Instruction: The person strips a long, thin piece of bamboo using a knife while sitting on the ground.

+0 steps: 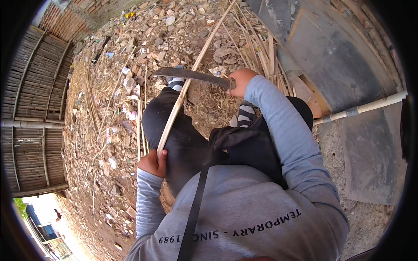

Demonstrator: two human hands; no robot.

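Observation:
My left hand (154,162) is closed round the near end of a long, pale bamboo strip (176,108). The strip slants up and away across my left thigh, its far end reaching the top of the view. My right hand (242,82) grips the handle end of a machete (196,75) with a dark, slightly curved blade. The blade points left and lies across the bamboo strip near the middle of its length. My right fingers mostly hide the handle.
Split bamboo strips (261,50) lie in a pile beyond my right hand. More thin strips (140,117) rest left of my leg on rubble-strewn ground (109,174). A bamboo wall (35,82) stands at left, dark panels (348,65) at right, with a pale pole (365,107). A black bag (244,145) sits at my waist.

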